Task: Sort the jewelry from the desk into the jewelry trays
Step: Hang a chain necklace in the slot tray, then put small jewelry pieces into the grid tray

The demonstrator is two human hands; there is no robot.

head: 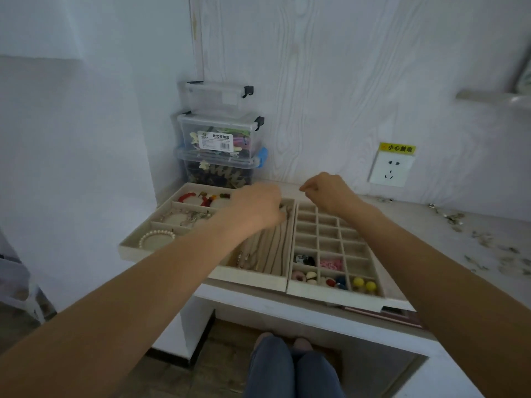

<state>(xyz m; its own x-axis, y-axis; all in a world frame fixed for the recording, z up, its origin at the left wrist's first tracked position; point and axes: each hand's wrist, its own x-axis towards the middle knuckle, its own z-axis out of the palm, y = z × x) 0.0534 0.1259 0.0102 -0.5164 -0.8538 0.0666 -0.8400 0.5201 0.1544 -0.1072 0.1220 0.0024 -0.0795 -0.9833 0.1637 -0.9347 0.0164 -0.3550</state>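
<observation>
Three beige jewelry trays sit side by side at the desk's front edge. My left hand (258, 205) hovers over the far end of the ridged middle tray (275, 248), fingers curled down on a small metal necklace piece (283, 210). My right hand (324, 191) is raised above the far end of the grid tray (330, 242), fingertips pinched together as if on the same thin chain, which is barely visible. The left tray (135, 248) holds a pearl bracelet (156, 236) and a red bracelet (188, 196). Another chain (244, 259) lies at the middle tray's near end.
Several loose metal jewelry pieces (482, 239) are scattered on the desk to the right. Stacked clear storage boxes (221, 139) stand in the back left corner against the wall. The grid tray's near cells hold coloured beads (363, 282). A wall socket (390, 170) sits behind.
</observation>
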